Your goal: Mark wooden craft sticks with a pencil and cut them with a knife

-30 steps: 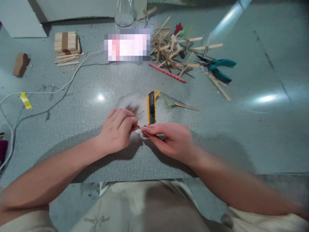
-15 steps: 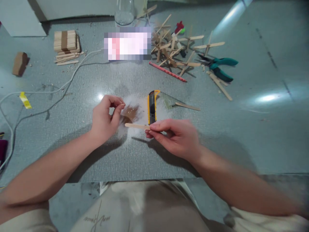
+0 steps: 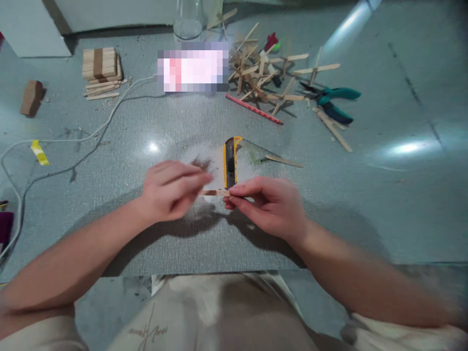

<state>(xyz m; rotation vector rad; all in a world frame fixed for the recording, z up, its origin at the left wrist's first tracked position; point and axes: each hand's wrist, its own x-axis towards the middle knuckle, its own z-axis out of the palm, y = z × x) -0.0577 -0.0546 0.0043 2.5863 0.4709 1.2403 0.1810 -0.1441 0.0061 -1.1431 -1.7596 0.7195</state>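
Pinching 1 wooden stick between nearly closed fingers, the right hand is nearer, the stick's long axis running sideways toward the left hand, whose blurred, half-curled fingers hide the other end, any grip impossible to tell.

Single things, one heap of sticks
One each: held stick, knife, pencil, pair of pliers, glass container, brown block, yellow tag; heaped sticks overlap too much to count.
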